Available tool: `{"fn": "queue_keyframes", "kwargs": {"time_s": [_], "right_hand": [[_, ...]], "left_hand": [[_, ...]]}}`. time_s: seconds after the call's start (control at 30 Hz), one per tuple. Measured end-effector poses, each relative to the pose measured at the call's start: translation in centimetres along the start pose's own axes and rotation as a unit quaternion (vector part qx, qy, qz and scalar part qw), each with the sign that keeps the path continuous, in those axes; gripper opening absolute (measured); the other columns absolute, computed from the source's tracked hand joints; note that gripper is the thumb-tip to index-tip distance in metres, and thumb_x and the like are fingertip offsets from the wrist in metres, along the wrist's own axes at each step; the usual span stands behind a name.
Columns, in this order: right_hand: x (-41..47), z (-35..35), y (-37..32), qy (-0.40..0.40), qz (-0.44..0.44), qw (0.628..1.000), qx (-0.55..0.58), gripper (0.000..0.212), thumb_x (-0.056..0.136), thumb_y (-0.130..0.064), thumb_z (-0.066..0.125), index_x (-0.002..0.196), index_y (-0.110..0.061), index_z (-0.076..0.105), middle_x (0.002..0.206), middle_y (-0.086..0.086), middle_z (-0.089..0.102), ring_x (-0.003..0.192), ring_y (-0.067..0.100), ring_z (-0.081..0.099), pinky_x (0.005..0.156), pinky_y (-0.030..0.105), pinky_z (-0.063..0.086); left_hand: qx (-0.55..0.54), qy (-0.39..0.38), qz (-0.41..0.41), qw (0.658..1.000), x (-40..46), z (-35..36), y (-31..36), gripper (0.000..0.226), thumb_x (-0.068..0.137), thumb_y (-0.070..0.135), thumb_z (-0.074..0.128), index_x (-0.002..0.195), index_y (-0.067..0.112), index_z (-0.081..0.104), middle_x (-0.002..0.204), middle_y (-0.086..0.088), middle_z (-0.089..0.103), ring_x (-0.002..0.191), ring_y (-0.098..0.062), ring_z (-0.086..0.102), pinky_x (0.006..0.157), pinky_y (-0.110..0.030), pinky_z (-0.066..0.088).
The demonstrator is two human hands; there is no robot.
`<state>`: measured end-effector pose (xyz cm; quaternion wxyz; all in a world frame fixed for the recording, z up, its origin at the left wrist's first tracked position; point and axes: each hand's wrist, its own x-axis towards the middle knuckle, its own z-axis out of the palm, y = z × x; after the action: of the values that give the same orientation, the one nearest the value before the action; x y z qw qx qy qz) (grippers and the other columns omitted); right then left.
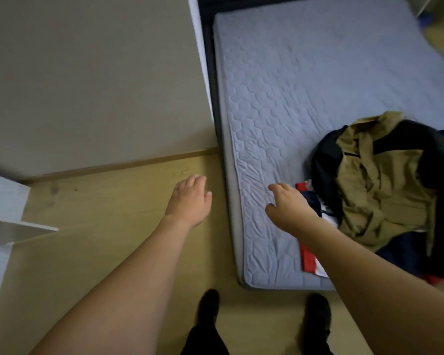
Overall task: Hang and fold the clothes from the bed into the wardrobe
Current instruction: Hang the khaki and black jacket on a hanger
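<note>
Bed point(305, 73): quilted grey-blue mattress, mostly bare, running away from you on the right. You stand at its near corner, feet on the wooden floor point(108, 226).

Clothes pile point(385, 190): heaped on the near right part of the bed. An olive jacket point(377, 185) lies on top, tangled with a dark garment point(326, 160); a red, white and navy piece point(310, 254) sticks out underneath, close to the mattress edge.

White furniture edge point(8, 216) at far left; cannot tell whether it is the wardrobe.

Your right hand point(290, 203) hovers over the mattress just beside the pile, fingers loosely spread, gripping nothing. Your left hand point(190, 198) hangs over the floor, well clear of the bed, fingers relaxed, also empty.

Risks, as judged from here:
- Garments are interlocked. Pull the jacket alone and the dark one likely drags along, or the pile rolls.
- The striped piece sits near the edge; any tug toward you could slide it onto the floor.
- A one-hand lift leaves sleeves trailing; bring the left hand across first.
- Frame is motion-blurred, so layer order is uncertain.
</note>
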<state>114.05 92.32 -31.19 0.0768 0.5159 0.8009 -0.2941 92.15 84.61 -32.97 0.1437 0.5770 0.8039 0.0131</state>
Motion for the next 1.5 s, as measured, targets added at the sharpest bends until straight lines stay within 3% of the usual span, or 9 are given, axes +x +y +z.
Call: {"fn": "queue_keyframes", "kwargs": {"time_s": [0.27,0.4,0.63,0.77,1.03,1.23,1.33,1.4,1.5], "right_hand": [[-2.8,-6.3,18.4,0.006,0.021,1.0,-0.004,0.047,0.085,-0.017,0.051,0.131,-0.006,0.048,0.136,0.013,0.048,0.124,0.032,0.045,0.103,0.035,0.035],[-3.2,-8.0,24.2,0.002,0.041,0.999,-0.001,0.049,0.088,-0.018,0.049,0.136,-0.007,0.044,0.14,0.012,0.044,0.129,0.03,0.041,0.105,0.035,0.033],[-1.4,-8.8,34.7,-0.011,0.088,0.996,-0.019,0.052,0.092,-0.028,0.045,0.14,-0.01,0.038,0.144,0.01,0.039,0.133,0.028,0.037,0.109,0.036,0.032],[-0.6,-10.5,41.1,-0.051,0.113,0.992,-0.024,0.055,0.09,-0.031,0.045,0.141,-0.011,0.036,0.144,0.01,0.038,0.132,0.029,0.037,0.109,0.039,0.033],[8.5,-16.8,55.9,-0.024,0.164,0.986,0.019,0.052,0.088,-0.027,0.049,0.136,-0.01,0.041,0.143,0.013,0.036,0.13,0.036,0.036,0.107,0.042,0.033],[18.5,-15.3,64.5,0.04,0.238,0.97,0.02,0.079,0.088,-0.033,0.055,0.151,-0.014,0.012,0.156,0.017,0.013,0.142,0.037,0.016,0.117,0.048,0.015],[22.8,-12.7,68.0,0.069,0.256,0.964,0.001,0.096,0.085,-0.038,0.06,0.152,-0.016,-0.005,0.159,0.015,0.003,0.146,0.034,0.005,0.118,0.049,0.004],[25.1,-11.2,70.4,0.075,0.257,0.963,-0.02,0.101,0.084,-0.04,0.063,0.152,-0.016,-0.008,0.158,0.014,0.009,0.145,0.034,0.01,0.117,0.051,0.004],[27.1,-9.4,73.1,0.095,0.2,0.975,0.004,0.081,0.085,-0.024,0.059,0.151,-0.013,0.013,0.141,0.02,0.042,0.128,0.039,0.042,0.106,0.049,0.032]], "left_hand": [[-0.035,0.001,0.009,0.999,0.7,3.5,18.5,0.043,0.094,0.026,0.05,0.132,0.006,0.049,0.137,-0.012,0.049,0.126,-0.03,0.045,0.11,-0.038,0.032],[-0.051,-0.013,0.012,0.999,1.0,5.3,22.8,0.041,0.094,0.022,0.05,0.131,0.005,0.05,0.137,-0.012,0.048,0.125,-0.03,0.046,0.108,-0.038,0.033],[-0.107,-0.043,-0.073,0.991,4.2,11.9,27.2,0.041,0.094,0.02,0.052,0.131,0.001,0.05,0.134,-0.018,0.049,0.124,-0.034,0.047,0.106,-0.037,0.036],[-0.133,-0.088,-0.098,0.982,4.9,14.9,33.0,0.045,0.094,0.019,0.051,0.135,0.002,0.046,0.14,-0.017,0.045,0.127,-0.032,0.046,0.106,-0.038,0.036],[-0.175,-0.088,-0.112,0.974,13.7,20.6,47.2,0.046,0.092,0.022,0.052,0.135,0.006,0.047,0.14,-0.012,0.044,0.127,-0.028,0.044,0.107,-0.037,0.036],[-0.239,-0.124,-0.167,0.949,23.2,30.1,51.5,0.054,0.091,0.031,0.056,0.141,0.016,0.041,0.146,-0.007,0.036,0.128,-0.026,0.042,0.101,-0.033,0.037],[-0.221,-0.131,-0.214,0.942,28.6,34.6,52.6,0.074,0.087,0.039,0.061,0.148,0.022,0.025,0.155,-0.011,0.019,0.137,-0.034,0.028,0.11,-0.044,0.032],[-0.211,-0.13,-0.253,0.935,31.5,37.0,53.4,0.091,0.082,0.049,0.065,0.151,0.035,0.007,0.159,-0.008,-0.001,0.141,-0.037,0.016,0.112,-0.053,0.028],[-0.249,-0.095,-0.277,0.923,34.4,40.2,54.8,0.106,0.077,0.052,0.07,0.146,0.05,-0.01,0.159,-0.008,0.003,0.133,-0.041,0.033,0.101,-0.051,0.039]]}}
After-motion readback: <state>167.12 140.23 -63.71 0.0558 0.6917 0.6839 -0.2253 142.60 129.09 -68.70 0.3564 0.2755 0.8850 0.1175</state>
